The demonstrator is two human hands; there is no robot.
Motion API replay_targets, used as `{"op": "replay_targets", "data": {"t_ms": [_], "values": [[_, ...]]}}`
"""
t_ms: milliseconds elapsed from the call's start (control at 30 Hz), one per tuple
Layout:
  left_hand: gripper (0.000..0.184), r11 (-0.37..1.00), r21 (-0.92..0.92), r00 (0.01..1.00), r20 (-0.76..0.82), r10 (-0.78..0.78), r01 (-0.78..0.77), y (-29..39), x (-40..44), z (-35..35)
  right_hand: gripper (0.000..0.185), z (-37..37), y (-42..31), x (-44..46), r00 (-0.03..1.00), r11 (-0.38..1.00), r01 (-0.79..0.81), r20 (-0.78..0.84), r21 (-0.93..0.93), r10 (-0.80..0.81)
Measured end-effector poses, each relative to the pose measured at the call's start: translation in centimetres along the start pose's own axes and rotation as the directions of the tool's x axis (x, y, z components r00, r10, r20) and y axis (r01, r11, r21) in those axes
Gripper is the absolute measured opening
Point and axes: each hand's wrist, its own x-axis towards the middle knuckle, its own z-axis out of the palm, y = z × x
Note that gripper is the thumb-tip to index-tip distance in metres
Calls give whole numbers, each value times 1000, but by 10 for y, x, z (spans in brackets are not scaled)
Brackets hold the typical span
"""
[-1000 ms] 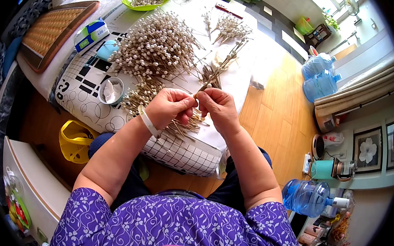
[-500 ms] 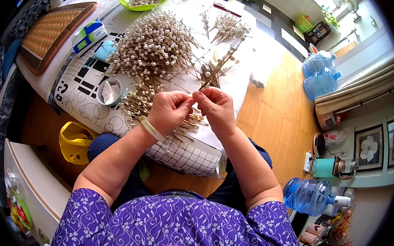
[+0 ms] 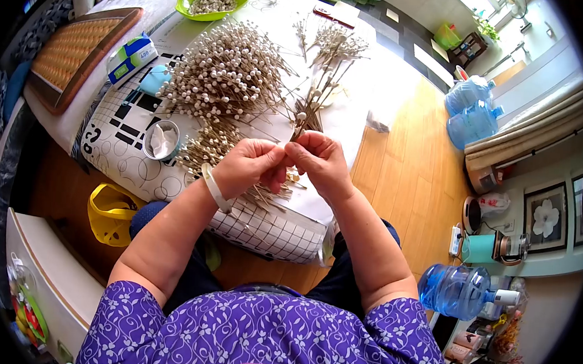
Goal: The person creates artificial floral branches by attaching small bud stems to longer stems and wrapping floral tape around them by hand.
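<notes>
I note the right hand (image 3: pixel 319 160) closed, pinching thin stems (image 3: pixel 301 118). The left hand (image 3: pixel 249 166) is pinched closed against it; its contents I cannot tell.

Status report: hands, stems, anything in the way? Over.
Left hand, right hand: fingertips close together. Thin brown dried-stem bundle at right fingertips. Loose pale-tipped brown stems beneath hands; nothing visibly blocking.

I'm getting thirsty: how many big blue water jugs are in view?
3: one jug and another jug near the curtain, and a third jug at the picture's lower right. More may be hidden.
</notes>
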Motion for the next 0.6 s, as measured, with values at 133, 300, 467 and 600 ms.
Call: {"op": "replay_targets", "data": {"t_ms": [133,300,467,600], "values": [[19,998,18,997,-56,61,-60,-5,2,-4,15,-6,-2,0,991,991,-137,6,2,137],[18,998,-26,992,-111,61,-64,-9,3,-1,13,-2,-1,-2,998,999,-49,-29,-20,48],[17,997,5,984,-158,80,-81,-9,4,2,11,2,-3,-1,998,996,18,-59,-88,-23],[17,990,83,969,-210,133,-117,-11,3,5,11,2,-2,-2,999,997,6,-48,-73,-10]]}}
